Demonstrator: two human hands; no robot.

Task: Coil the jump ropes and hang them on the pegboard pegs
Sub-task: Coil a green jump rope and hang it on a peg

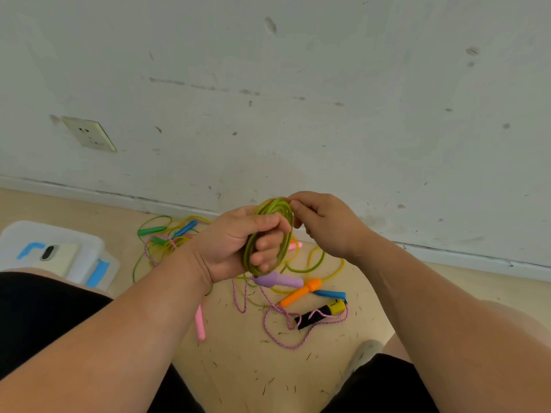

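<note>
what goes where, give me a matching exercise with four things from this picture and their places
Things:
1 green coil
2 phone
3 socket
4 orange handle

Places:
a on the wall
b on the floor
c in the left hand
d on the white box

Pairs: 1-c, 2-d, 3-a, 4-b

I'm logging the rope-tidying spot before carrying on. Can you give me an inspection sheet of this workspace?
Surface: light wooden floor, speckled with small dark bits.
Job's things: green rope coil held up; loose ropes tangled on the floor, with purple handle, orange handle and black-and-yellow handle; no pegboard in view.
Clutter: white plastic box at left, phone on top.
Hands: left hand grips the coil, fingers through it; right hand pinches its top.
Cables: nothing seen.
Surroundings: scuffed white wall, wall socket.
</note>
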